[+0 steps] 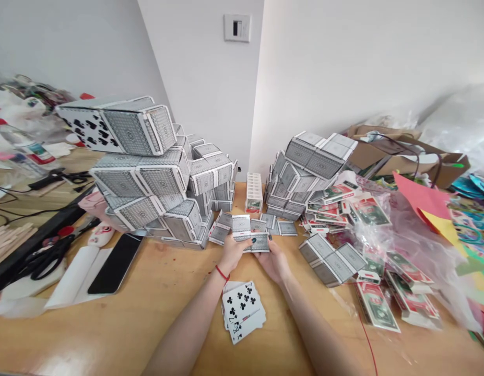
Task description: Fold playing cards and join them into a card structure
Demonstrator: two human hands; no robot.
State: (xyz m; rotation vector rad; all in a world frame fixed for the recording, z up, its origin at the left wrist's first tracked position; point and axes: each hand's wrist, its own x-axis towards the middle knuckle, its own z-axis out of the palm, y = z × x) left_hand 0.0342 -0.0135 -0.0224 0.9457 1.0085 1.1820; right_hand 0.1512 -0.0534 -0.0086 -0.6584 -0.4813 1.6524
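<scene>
Between my two hands is a small block of folded playing cards (242,225), grey patterned backs outward. My left hand (234,251) grips its left side, thumb across the front. On its right side my right hand (273,257) closes, thumb on the upper edge; its other fingers are partly hidden behind the block. Just beyond lie more folded card pieces (285,228) on the table. A loose pile of face-up playing cards (244,308), a seven of clubs on top, rests between my forearms.
Stacked card blocks rise at the left (143,180) and right (300,172). One card block (331,259) stands right of my hands, near red-green card boxes (377,305) and plastic wrap. At left lie a black phone (115,263) and black scissors (49,256).
</scene>
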